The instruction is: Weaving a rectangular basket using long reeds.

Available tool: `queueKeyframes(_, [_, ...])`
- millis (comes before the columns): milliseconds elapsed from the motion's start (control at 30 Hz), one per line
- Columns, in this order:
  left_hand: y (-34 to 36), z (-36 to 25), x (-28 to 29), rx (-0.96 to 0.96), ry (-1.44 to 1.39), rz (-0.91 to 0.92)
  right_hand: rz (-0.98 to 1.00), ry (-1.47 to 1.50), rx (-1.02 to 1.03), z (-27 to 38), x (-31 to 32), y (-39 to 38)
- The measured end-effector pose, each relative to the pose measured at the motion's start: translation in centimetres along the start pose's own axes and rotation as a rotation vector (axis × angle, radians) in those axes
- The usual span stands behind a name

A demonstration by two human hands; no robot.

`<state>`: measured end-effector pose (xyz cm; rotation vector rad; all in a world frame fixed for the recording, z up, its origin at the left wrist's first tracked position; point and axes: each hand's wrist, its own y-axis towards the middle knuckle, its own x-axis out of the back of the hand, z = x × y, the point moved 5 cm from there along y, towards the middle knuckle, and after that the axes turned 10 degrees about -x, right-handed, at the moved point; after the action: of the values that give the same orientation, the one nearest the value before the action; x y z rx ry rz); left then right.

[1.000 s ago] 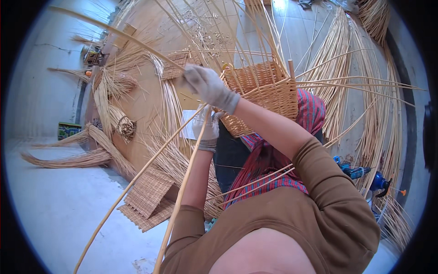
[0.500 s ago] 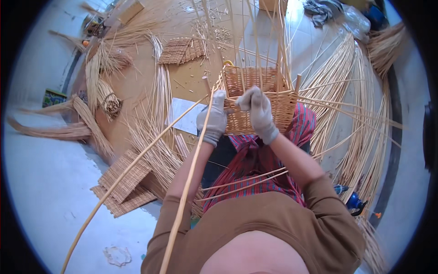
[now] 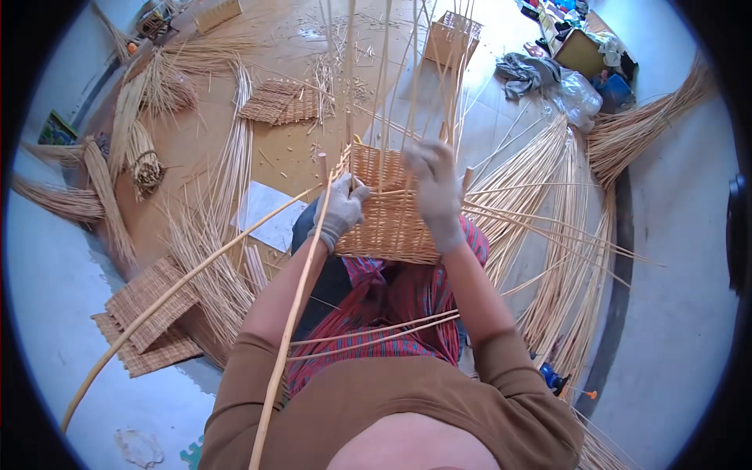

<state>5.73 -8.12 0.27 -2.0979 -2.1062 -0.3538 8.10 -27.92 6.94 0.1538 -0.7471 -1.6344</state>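
Note:
A half-woven wicker basket (image 3: pixel 388 231) rests on my lap over a red striped cloth (image 3: pixel 360 313). Thin upright stakes (image 3: pixel 385 94) rise from its walls, and short thick pegs (image 3: pixel 468 178) stand at its corners. Gloved in pale grey, my left hand (image 3: pixel 339 208) is closed on the basket's front left corner, near where a long cane (image 3: pixel 291 313) runs down over my left forearm. My right hand (image 3: pixel 439 192), also gloved, is raised at the right part of the front rim, beside the stakes. Motion blurs its fingers, so what they hold cannot be made out.
Loose canes (image 3: pixel 540 204) fan out on the right. Another long cane (image 3: pixel 157 301) arcs to the lower left. Woven panels (image 3: pixel 149 309) lie at left, another panel (image 3: pixel 278 102) farther off. A paper sheet (image 3: pixel 270 215) and a woven box (image 3: pixel 452 41) are also on the floor.
The view has shifted, so the basket and my hands appear farther left and lower. My right hand has risen from the front rim toward the stakes. My left hand stays at the left corner.

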Motion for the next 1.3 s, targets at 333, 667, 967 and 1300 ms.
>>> queueKeyframes(333, [1.3,1.9,1.4,0.013,0.063,-0.037,0.307,-0.022,-0.179,3.1,-3.3,0.9])
queueKeyframes(667, [-0.1,-1.9,0.0,0.186,-0.181,-0.049,0.043,0.325,0.005,-0.2,1.0,3.1])
queueKeyframes(967, [1.0,-1.1,0.9,0.084,-0.209,-0.109,-0.097,0.569,-0.701,-3.0,4.5,-6.3])
queueKeyframes(1300, [-2.9,-5.7,0.3,-0.336,-0.039,-0.485,-0.405,0.596,-0.654,-4.4,12.2,-5.7])
